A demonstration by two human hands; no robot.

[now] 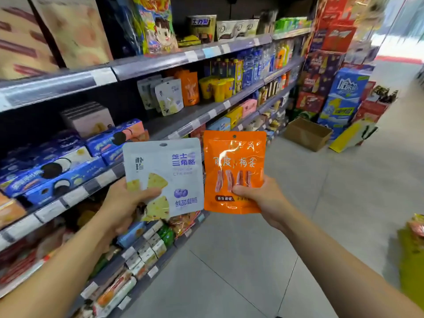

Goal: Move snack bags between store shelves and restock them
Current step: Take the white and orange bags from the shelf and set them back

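As gripped — bags (163,177) in hands (124,203).

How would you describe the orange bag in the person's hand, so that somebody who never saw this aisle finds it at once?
Start from the long shelf unit on the left of the aisle; in front of it two hands hold up one bag each. The right hand grips the orange bag by its lower edge. Its neighbour in the left hand, the white bag, shows cheese wedges, while the orange one is glossy with reddish strips pictured.

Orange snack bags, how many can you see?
2 for sure. One glossy orange plastic snack bag is in the right hand. Another matching orange pouch stands on the middle shelf beside the white pouches; more may be hidden behind it.
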